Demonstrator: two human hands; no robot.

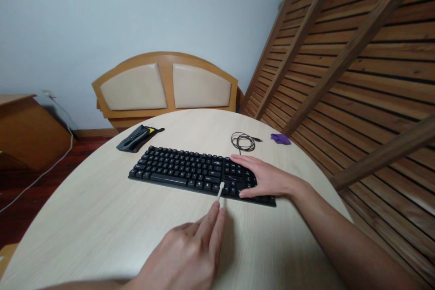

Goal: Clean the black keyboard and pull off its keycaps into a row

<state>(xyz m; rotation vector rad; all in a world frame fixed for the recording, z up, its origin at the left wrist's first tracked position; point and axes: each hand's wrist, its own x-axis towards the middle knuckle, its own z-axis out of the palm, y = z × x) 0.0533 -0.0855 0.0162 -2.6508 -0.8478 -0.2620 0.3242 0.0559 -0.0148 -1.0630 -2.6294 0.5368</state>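
Note:
A black keyboard (183,167) lies slightly slanted on the round table. My left hand (190,240) is closed around a thin white stick that looks like a cotton swab (221,188). Its pale tip meets the keyboard's front part, near the arrow keys. Across the number pad at the right end rests my right hand (260,174), palm down, thumb and fingers spread; the thumb is toward the near edge and the index finger toward the far edge. It covers many of the keys there.
Behind the keyboard lies its coiled cable (243,142). A purple cloth (280,138) is near the table's right edge, and a dark pouch (137,138) with something yellow sits at the left. Beyond the table (102,217) stand a headboard (166,84) and a leaning slatted wooden frame (356,68).

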